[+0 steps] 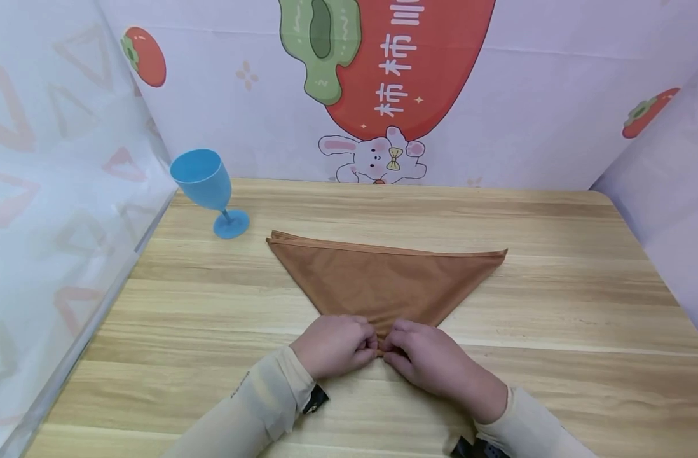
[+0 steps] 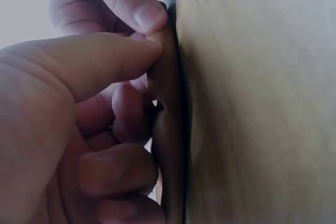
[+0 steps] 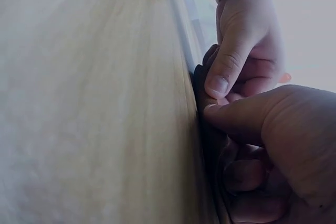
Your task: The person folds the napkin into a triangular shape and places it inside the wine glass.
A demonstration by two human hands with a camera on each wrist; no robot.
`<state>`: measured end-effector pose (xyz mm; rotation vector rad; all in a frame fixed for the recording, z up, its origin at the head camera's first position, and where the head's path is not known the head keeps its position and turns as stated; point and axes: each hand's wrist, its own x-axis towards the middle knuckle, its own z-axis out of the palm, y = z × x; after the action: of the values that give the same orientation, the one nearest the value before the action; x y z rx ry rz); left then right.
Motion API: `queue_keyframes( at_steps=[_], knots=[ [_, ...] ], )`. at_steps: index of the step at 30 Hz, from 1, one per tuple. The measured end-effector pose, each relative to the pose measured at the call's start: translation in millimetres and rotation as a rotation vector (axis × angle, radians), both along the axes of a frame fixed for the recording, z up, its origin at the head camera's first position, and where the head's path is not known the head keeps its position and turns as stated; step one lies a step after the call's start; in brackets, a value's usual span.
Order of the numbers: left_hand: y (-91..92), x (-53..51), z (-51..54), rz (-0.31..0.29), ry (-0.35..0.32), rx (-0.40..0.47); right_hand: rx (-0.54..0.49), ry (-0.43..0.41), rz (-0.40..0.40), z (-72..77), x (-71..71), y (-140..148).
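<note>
A brown cloth [image 1: 377, 273], folded into a triangle, lies on the wooden table with its long edge toward the back wall. At its near corner my left hand [image 1: 337, 346] pinches the fabric between thumb and curled fingers. My right hand [image 1: 431, 359] pinches the same corner from the other side, the two thumbs almost meeting. In the left wrist view the cloth [image 2: 168, 72] shows as a thin fold under both thumb tips. The right wrist view has the dark fold of cloth [image 3: 210, 135] beneath the fingers. The fingertips partly hide the corner.
A blue plastic goblet [image 1: 203, 181] stands at the table's back left. The wooden table [image 1: 583, 305] meets a printed backdrop [image 1: 526, 127] behind, with printed sheets on both sides. Dark wrist cameras sit under the cuffs.
</note>
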<state>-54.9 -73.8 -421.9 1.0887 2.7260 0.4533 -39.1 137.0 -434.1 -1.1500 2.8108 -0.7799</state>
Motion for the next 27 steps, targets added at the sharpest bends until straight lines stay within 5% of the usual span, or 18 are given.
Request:
queue_keyframes(
  at_steps=[7,15,23,27],
  knots=[
    [0.9,1.3,0.6,-0.055,0.050,0.061,-0.013,-0.068,-0.026,1.9,-0.1,0.9],
    [2.0,4.9,4.2,-0.045,0.067,0.015,-0.007,-0.123,-0.024,5.8,-1.5,1.9],
    [4.0,9.9,2.8,-0.028,0.228,-0.004,0.005,-0.094,-0.039,4.6,-2.0,1.8],
    [2.2,6.9,1.7,-0.025,0.180,0.012,0.004,-0.084,-0.042,4.2,-1.8,1.9]
  ],
)
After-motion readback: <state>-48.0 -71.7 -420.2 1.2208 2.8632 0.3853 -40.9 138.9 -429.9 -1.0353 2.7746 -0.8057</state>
